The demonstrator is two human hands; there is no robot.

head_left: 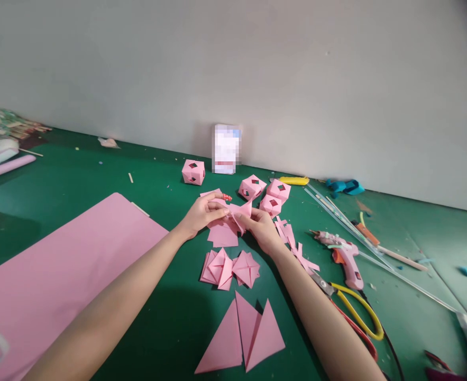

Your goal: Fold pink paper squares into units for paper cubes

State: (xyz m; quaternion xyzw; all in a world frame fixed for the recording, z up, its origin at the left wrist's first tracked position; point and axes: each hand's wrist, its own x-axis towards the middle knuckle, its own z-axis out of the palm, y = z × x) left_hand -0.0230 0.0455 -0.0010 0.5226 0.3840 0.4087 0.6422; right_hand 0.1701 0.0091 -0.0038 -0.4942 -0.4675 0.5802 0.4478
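A folded piece of pink paper (241,213) is held up between both hands at the middle of the table. My left hand (205,211) pinches its left side, and a red patterned band or nail shows on one finger. From the right, my right hand (262,227) grips the paper with fingers closed. Beneath lie flat pink paper pieces (223,235). Nearer to me are small folded pink squares (219,267) and large folded triangles (223,341). Beyond the hands stand several pink folded paper shapes with diamond holes (252,187).
A large pink sheet (78,264) covers the left. Pink scraps (304,260), a glue gun (346,259), yellow-and-red-handled scissors (360,309) and a yellow cutter (294,181) lie right. A blurred upright card or screen (226,149) leans on the wall (336,95).
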